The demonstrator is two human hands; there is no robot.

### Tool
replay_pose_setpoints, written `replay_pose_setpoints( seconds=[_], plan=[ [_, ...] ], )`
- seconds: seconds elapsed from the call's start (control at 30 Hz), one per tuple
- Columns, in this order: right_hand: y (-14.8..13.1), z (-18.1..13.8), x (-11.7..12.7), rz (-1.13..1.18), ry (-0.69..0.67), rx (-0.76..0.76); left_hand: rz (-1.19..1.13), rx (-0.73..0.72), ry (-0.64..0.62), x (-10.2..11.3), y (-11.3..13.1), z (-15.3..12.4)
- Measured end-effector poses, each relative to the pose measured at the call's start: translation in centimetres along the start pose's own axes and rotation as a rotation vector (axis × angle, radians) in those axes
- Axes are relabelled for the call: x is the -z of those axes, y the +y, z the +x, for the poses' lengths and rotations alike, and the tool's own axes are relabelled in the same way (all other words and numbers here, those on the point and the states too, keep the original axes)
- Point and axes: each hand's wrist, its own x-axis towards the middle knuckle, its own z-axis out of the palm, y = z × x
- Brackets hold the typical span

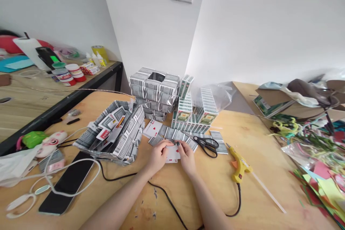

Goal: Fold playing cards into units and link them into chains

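My left hand (157, 156) and my right hand (186, 157) meet at the middle of the wooden table (256, 187), both pinching one playing card (172, 155) with red pips that lies face up between them. Just beyond my fingers lie more loose cards (172, 133), some face down, one red-pip card (152, 128) face up. Black scissors (207, 145) lie right of my right hand. A yellow glue gun (239, 165) rests further right, its black cord running back under my arms.
Structures built of playing cards: a basket-like one (115, 133) on the left, a box-like one (154, 91) behind, a slanted stack (196, 111) beside it. A black phone (68, 183), white cable and scissors lie at left. Coloured paper scraps (320, 183) fill the right edge.
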Motion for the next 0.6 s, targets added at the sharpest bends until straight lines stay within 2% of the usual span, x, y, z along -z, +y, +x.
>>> replay_pose_setpoints(
  seconds=[0.17, 0.27, 0.4, 0.5, 0.6],
  plan=[
    [0.4, 0.3, 0.2, 0.076, -0.088, -0.028, -0.066, 0.050, -0.019, 0.2, 0.4, -0.2],
    [0.7, 0.3, 0.2, 0.058, -0.051, -0.026, -0.099, 0.117, -0.057, 0.2, 0.6, -0.3],
    [1.1, 0.1, -0.1, -0.020, 0.026, 0.000, -0.068, 0.223, -0.021, 0.1, 0.3, 0.0],
    [1.5, 0.1, -0.1, -0.115, 0.072, 0.042, 0.036, 0.227, -0.083, 0.0, 0.0, 0.3],
    [1.6, 0.0, 0.1, -0.165, 0.078, 0.057, 0.085, 0.193, -0.077, 0.0, 0.1, 0.3]
  ],
)
